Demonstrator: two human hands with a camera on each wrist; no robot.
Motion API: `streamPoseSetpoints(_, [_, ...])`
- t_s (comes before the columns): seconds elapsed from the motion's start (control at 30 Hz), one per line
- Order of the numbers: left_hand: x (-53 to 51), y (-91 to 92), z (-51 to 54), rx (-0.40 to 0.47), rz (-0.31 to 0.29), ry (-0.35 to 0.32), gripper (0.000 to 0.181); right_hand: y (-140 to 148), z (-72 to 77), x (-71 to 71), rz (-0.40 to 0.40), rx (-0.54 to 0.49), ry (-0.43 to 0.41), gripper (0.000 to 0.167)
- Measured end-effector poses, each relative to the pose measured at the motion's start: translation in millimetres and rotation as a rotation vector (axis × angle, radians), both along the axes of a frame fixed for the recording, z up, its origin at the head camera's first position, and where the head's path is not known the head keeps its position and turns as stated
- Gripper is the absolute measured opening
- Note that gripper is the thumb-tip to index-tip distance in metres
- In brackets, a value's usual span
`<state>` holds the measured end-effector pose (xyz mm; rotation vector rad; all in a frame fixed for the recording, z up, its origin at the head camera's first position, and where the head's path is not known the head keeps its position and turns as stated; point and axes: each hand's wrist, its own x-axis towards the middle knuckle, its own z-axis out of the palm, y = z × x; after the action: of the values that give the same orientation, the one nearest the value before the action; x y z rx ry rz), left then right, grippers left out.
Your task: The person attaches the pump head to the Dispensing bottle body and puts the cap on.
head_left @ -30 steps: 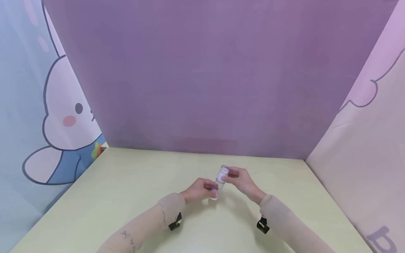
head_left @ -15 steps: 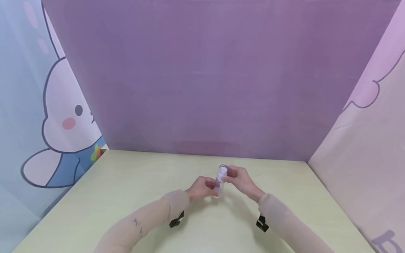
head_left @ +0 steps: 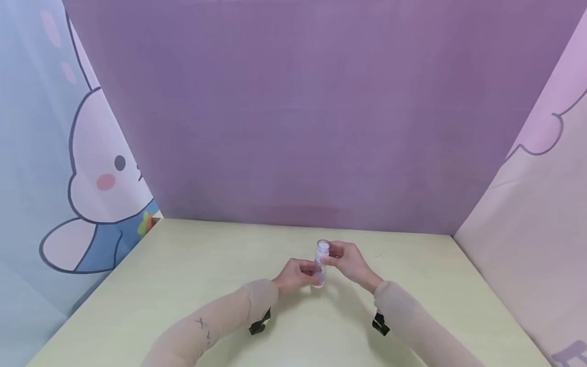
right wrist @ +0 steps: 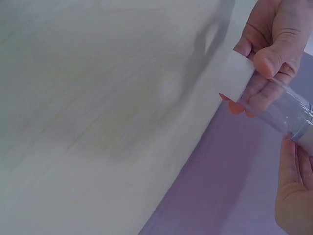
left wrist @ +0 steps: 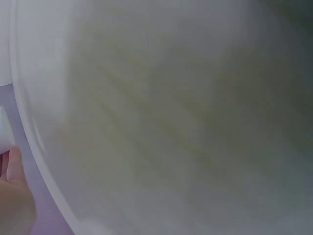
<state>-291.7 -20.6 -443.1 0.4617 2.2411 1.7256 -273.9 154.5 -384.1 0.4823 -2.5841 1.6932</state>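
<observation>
In the head view my left hand (head_left: 293,275) pinches the lower part of a clear cylindrical bottle (right wrist: 281,110) with a white end (right wrist: 234,76) facing down. My right hand (head_left: 354,261) holds a clear container with white in its middle (head_left: 323,250), its round rim upward. The two pieces meet end to end, nearly upright, above the table. Whether they are joined or only touching, I cannot tell. In the right wrist view both hands grip this stack at the right edge. The left wrist view catches only part of a hand and a white piece (left wrist: 6,132).
A pale yellow table (head_left: 206,244) spreads under both arms. Behind it rises a purple panel (head_left: 293,112). Printed cloth walls flank the sides, the left one with a cartoon figure (head_left: 105,153). Black straps (head_left: 380,323) hang at the wrists.
The left hand has shifted slightly right with the lower bottle. The stack, tilted a second ago, now stands more upright. The right hand has barely moved.
</observation>
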Motion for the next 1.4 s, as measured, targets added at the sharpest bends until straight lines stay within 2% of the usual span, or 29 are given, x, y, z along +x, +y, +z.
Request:
streamPoseSetpoints(0.13, [-1.0,-0.2,-1.8,-0.019,0.002,0.014,0.038,-0.4,-2.1,-0.2,-0.02,0.002,-0.015,0.033])
streamPoseSetpoints(0.33, [-2.5,0.6,-1.1,-0.058,0.04,0.012,0.037,-0.7,-5.8,-1.3,0.01,-0.015,-0.016,0.034])
streamPoseSetpoints(0.6, [-8.0,4.5,-1.7,-0.074,0.089,-0.038,0.038,-0.3,-5.1,-6.6,0.032,-0.011,-0.009,0.035])
streamPoseSetpoints(0.77, [-6.6,7.6,-0.8,-0.054,0.112,-0.063,0.04,-1.5,-4.3,-7.5,0.025,0.01,-0.015,0.035])
streamPoseSetpoints(0.87, [-1.8,8.6,1.5,-0.036,0.112,-0.064,0.039,-2.0,-2.1,-4.1,0.022,0.023,-0.023,0.035])
streamPoseSetpoints(1.03, [0.4,9.2,-2.4,-0.016,0.1,-0.057,0.039,-2.0,-0.3,1.5,0.022,0.036,-0.035,0.035])
streamPoseSetpoints(1.13, [-1.1,10.0,-4.2,-0.018,0.093,-0.058,0.04,0.8,-6.5,-2.2,0.018,0.029,-0.036,0.037])
streamPoseSetpoints(1.4, [-0.8,15.4,-1.9,-0.023,0.102,-0.066,0.042,5.3,-7.0,-2.3,-0.016,0.028,-0.056,0.035])
